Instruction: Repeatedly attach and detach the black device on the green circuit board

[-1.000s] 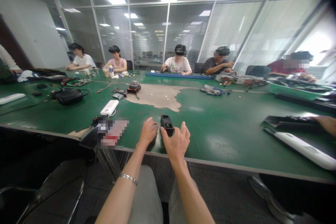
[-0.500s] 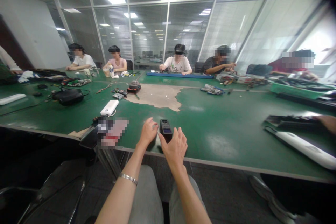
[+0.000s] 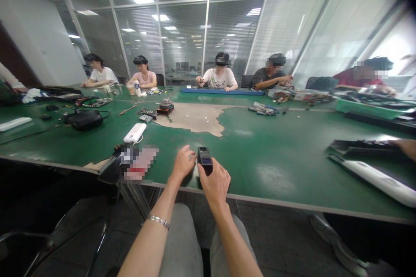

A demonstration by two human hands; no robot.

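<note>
A small black device (image 3: 204,158) with a dark blue screen stands on the green table (image 3: 253,160), close to its near edge. My right hand (image 3: 217,179) is wrapped round the near end of the device, thumb on its left side and fingers on its right. Just to the left of the device is my left hand (image 3: 184,161), with its fingers partly bent and apart and nothing in them. A small gap shows between the left fingertips and the device.
A white power bank (image 3: 134,133) and a pinkish packet (image 3: 143,162) lie to the left. A long white object (image 3: 380,181) is at the right, near another person's hand (image 3: 406,147). Several people sit across the table behind a blue bar (image 3: 222,91).
My right hand has closed on the black device; its fingers were spread beside it before. My left hand has hardly moved.
</note>
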